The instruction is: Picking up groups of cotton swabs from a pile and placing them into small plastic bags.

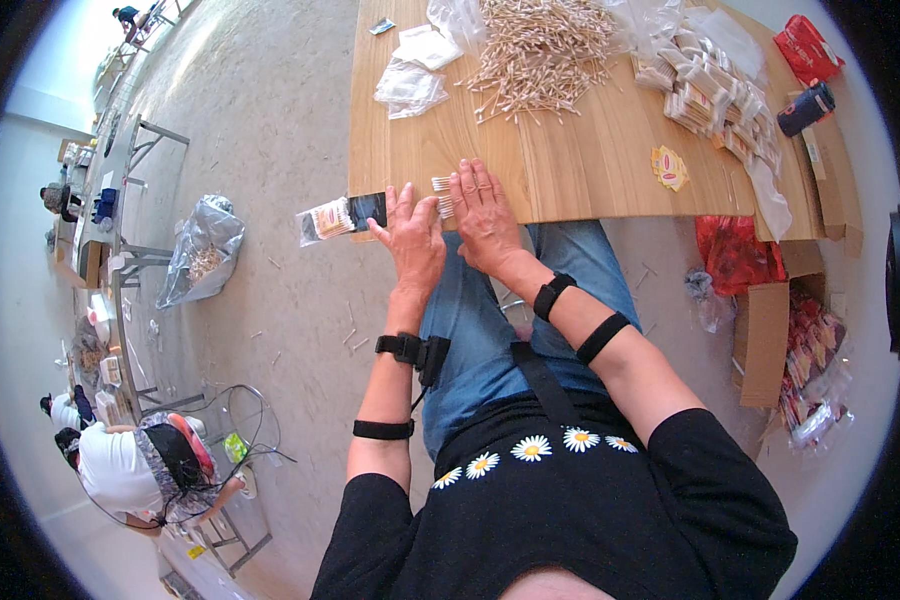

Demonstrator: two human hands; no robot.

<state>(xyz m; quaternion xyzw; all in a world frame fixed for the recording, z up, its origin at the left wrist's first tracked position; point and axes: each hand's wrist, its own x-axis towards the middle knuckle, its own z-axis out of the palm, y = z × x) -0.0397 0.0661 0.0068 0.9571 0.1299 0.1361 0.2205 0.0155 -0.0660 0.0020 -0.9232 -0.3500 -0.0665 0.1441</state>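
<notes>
A small row of cotton swabs [443,184] lies at the table's near edge, between my two hands. My right hand [483,220] rests flat beside them, its fingers stretched out and covering part of the swabs. On their other side is my left hand [413,240], fingers apart, with its thumb near the swab ends. The outer fingers of that hand reach a flat black piece [368,211] at the table's left corner. Adjoining this piece, a clear bag of swabs [330,217] sticks out past the table edge. What lies under both palms is hidden.
A large heap of loose swabs [545,50] covers the far middle of the table [590,160]. Filled packs [710,95] are piled at right, near yellow cards [669,168] and a dark can [806,109]. Clear bags [410,88] lie far left. Cardboard boxes [765,345] stand at right.
</notes>
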